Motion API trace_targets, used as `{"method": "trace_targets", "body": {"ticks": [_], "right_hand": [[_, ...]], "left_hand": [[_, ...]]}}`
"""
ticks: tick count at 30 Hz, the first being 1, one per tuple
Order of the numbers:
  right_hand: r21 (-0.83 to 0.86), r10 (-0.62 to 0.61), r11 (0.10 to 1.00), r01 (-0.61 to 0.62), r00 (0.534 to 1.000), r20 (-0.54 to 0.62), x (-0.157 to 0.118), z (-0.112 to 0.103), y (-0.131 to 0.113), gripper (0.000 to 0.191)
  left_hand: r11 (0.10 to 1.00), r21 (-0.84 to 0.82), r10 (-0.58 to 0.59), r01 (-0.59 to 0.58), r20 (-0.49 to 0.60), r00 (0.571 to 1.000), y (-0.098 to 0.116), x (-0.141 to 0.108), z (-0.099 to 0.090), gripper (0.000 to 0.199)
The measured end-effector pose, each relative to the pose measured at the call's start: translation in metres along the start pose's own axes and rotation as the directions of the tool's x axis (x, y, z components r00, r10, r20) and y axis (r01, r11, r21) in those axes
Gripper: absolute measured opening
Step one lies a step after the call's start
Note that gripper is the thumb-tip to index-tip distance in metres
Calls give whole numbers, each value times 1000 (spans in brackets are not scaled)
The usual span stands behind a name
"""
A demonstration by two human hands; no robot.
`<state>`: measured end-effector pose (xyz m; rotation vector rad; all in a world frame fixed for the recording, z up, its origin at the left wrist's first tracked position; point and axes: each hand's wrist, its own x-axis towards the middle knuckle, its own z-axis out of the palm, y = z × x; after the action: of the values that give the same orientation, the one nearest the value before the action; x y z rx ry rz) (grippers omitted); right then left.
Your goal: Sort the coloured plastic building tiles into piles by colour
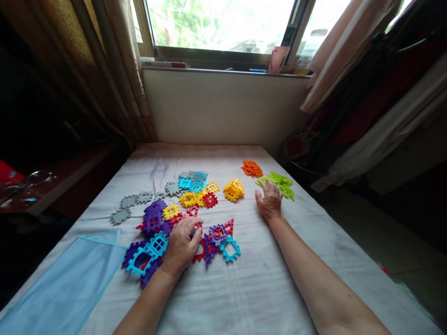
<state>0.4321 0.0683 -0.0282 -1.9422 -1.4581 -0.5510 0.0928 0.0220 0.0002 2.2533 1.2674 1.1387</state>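
My left hand (182, 242) rests over a mixed pile of toothed plastic building pieces, its fingers curled down and the thumb close to them. Something small sits at its fingertips, too hidden to make out. Around it lie purple pieces (153, 216), light-blue window pieces (157, 244) and a light-blue ring-shaped piece (229, 249). Farther right, my right hand (270, 201) is open, fingers spread, their tips at the near left edge of a heap of lime-green pieces (281, 181). Nothing shows in its grasp.
Beyond the hands are orange pieces (252, 168), stacked yellow pieces (233, 190), a red window piece (210, 200) and grey pieces (129, 201). A light-blue mesh bag (70, 284) lies at left on the sheet-covered surface (244, 298). A pink cup (278, 59) stands on the windowsill.
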Motion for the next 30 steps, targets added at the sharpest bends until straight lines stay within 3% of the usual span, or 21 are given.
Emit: {"method": "trace_targets", "body": {"ticks": [5, 9, 11, 13, 16, 18, 19, 21, 23, 26, 30], "right_hand": [[188, -23, 982, 14, 999, 42, -36, -8, -55, 37], [336, -34, 942, 11, 998, 60, -61, -21, -87, 34], [397, -39, 918, 1, 995, 89, -71, -31, -95, 33], [423, -49, 906, -20, 987, 151, -80, -41, -101, 33], [351, -74, 936, -26, 960, 269, -95, -57, -110, 34], [272, -105, 962, 12, 938, 330, -103, -65, -120, 33], [241, -120, 970, 34, 928, 352, -106, -68, -126, 33], [201, -133, 978, 58, 915, 382, -109, -71, -140, 32], [186, -123, 981, 51, 908, 401, -108, -70, -154, 33], [205, -99, 979, 14, 904, 415, -102, -64, -170, 34], [281, -123, 960, -1, 898, 422, -94, -56, -180, 35]], "left_hand": [[964, -206, -174, 171, 1, 985, -1, 8, -4, 21], [758, -543, -409, 362, 37, 912, -8, 20, -13, 34], [698, -608, -450, 379, 40, 892, -10, 23, -23, 43], [710, -600, -439, 369, 32, 898, -11, 19, -36, 47], [863, -406, -325, 300, 8, 946, -9, 0, -56, 42], [975, -104, -203, 198, -36, 979, -7, -21, -65, 39], [986, 58, -156, 159, -51, 986, -6, -32, -67, 40], [943, 302, -132, 138, -40, 990, -3, -51, -65, 53], [892, 426, -172, 154, 5, 985, 0, -64, -58, 68], [852, 492, -224, 177, 37, 974, 4, -65, -45, 74], [842, 491, -234, 222, -39, 972, 4, -48, -36, 65]]}}
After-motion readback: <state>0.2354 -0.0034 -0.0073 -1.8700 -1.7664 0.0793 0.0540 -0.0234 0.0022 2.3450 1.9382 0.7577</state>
